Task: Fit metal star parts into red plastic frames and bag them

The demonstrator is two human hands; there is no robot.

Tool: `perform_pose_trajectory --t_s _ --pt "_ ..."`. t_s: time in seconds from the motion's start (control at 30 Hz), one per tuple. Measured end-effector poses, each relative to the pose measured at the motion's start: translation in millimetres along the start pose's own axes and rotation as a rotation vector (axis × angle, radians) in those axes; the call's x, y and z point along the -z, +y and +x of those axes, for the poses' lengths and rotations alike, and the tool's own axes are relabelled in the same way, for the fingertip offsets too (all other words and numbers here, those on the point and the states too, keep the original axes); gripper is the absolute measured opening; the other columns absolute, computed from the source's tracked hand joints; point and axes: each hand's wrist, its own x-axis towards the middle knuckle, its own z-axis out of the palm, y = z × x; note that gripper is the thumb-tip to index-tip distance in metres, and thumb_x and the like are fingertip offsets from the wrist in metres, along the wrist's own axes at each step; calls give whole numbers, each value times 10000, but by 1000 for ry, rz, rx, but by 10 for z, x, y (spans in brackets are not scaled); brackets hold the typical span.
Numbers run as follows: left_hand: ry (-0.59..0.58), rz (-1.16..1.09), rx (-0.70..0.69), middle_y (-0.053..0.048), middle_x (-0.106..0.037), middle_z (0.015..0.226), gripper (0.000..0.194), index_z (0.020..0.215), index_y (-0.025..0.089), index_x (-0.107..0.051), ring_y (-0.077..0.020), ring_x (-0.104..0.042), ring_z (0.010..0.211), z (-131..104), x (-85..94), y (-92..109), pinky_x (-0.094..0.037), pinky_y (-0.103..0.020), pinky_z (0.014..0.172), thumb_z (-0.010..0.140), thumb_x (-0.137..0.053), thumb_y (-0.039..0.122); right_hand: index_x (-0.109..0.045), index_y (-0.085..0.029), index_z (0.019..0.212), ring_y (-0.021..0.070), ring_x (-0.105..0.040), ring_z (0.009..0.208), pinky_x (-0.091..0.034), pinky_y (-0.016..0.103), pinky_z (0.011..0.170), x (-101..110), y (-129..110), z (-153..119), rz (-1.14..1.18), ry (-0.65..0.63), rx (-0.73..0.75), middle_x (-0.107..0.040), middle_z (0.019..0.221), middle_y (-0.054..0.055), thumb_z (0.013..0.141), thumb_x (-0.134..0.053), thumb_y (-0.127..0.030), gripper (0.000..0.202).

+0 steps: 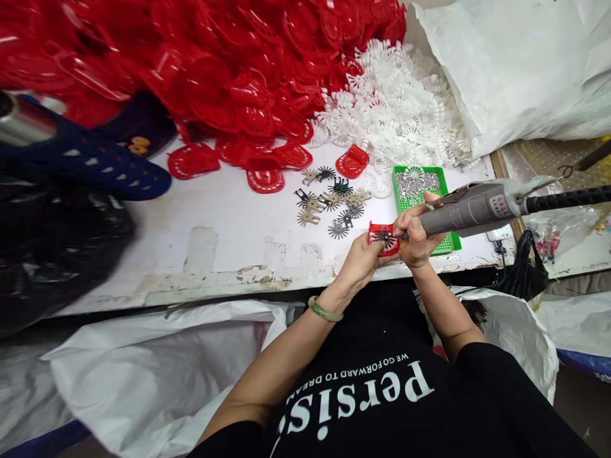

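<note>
Near the table's front edge, my left hand (361,259) is closed on a small red plastic part (390,230). A dark piece with thin spokes (383,237) lies inside that red part. My right hand (414,242) wraps round the front of a grey electric screwdriver (470,210), its tip pointing left at the red part; the exact tip is hidden by my fingers. Behind my right hand sits a green tray (400,201) holding many small metal screws (417,184). Several loose black, grey and tan spoked pieces (329,201) lie just beyond my left hand.
A big heap of red plastic parts (205,83) covers the back left, beside a pile of white spoked pieces (396,102). A white sack (515,70) stands back right. At left are a blue perforated object (109,159) and a black bag (57,248). White sacks (162,369) hang below the edge.
</note>
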Motion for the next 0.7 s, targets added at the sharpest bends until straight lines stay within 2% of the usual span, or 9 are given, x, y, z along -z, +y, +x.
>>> perform_pose_trajectory --t_s 0.17,0.3,0.37,0.47,0.57,0.63,0.7 --pt "20 20 -28 -42 -663 831 275 947 110 -562 -140 -666 723 17 75 -43 -608 -373 759 688 -643 150 -572 -246 1067 76 -395 428 -408 233 432 -7 -66 60 -10 9 -16 -385 598 -68 802 -589 -565 415" --pt "112 62 -87 -6 -650 922 592 1226 215 -408 -122 -665 658 0 118 -45 -614 -348 666 690 -645 132 -575 -248 1034 76 -389 416 -387 224 404 -55 -129 143 -17 48 -5 -360 586 -70 804 -575 -591 413" --pt "98 92 -121 1 -641 969 689 1314 275 -351 -109 -661 625 -12 137 -29 -612 -331 650 701 -636 140 -576 -251 1022 76 -394 420 -389 222 407 -88 -149 176 -14 47 5 -355 589 -69 816 -568 -584 392" --pt "15 144 -162 -6 -631 984 546 1252 251 -477 -106 -663 624 -20 168 -6 -610 -317 656 733 -641 208 -575 -257 1019 72 -397 426 -393 219 412 -136 -160 198 -2 34 4 -356 602 -67 834 -558 -572 366" --pt "-16 170 -190 -6 -630 916 305 1007 177 -604 -115 -661 652 -11 191 -3 -608 -324 685 736 -688 288 -576 -260 1020 65 -387 422 -391 217 410 -176 -152 189 34 30 9 -362 614 -67 829 -573 -565 360" --pt "1 164 -204 -2 -630 868 268 899 158 -617 -116 -651 666 -5 193 -3 -603 -325 709 716 -729 318 -581 -256 1017 65 -384 422 -397 220 413 -197 -143 173 31 22 -3 -370 614 -66 819 -578 -582 381" --pt "27 155 -212 5 -630 820 274 871 156 -625 -117 -635 664 -4 189 3 -593 -322 712 701 -754 328 -588 -249 1012 68 -386 424 -403 225 416 -214 -137 156 12 11 -32 -379 608 -63 810 -573 -609 413"
